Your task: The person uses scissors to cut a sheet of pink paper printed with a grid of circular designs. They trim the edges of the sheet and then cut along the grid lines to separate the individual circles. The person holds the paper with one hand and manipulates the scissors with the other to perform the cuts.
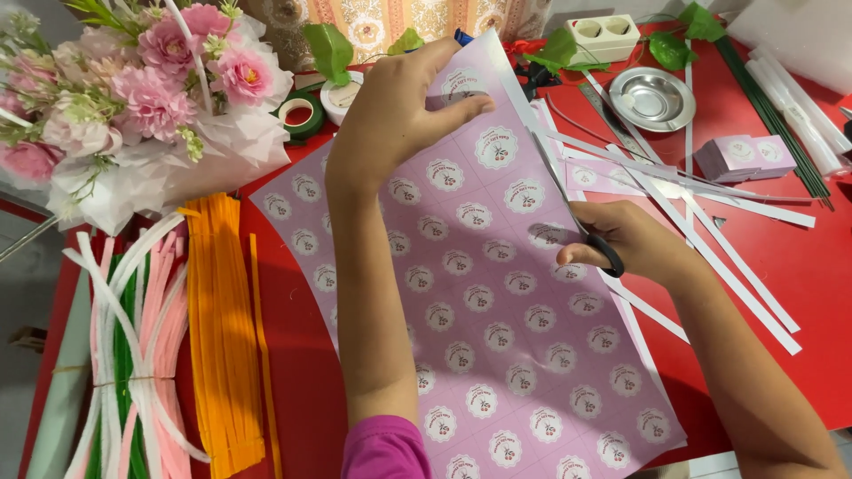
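Observation:
A large pink printed sheet [497,319] with rows of round white labels lies across the red table [799,266]. My left hand [395,111] pinches the sheet's far edge and lifts it a little. My right hand [635,241] grips black-handled scissors [577,213], whose blades run up along the sheet's right edge. Several cut white and pink paper strips [710,239] lie just right of the scissors.
A pink flower bouquet [133,98] in white wrap sits at the far left. Bundles of orange [222,337], pink, white and green pipe cleaners [133,355] lie at the left. A metal dish [652,98], tape rolls [302,113], a stack of small pink cards [745,155] and green stems [781,115] lie at the back right.

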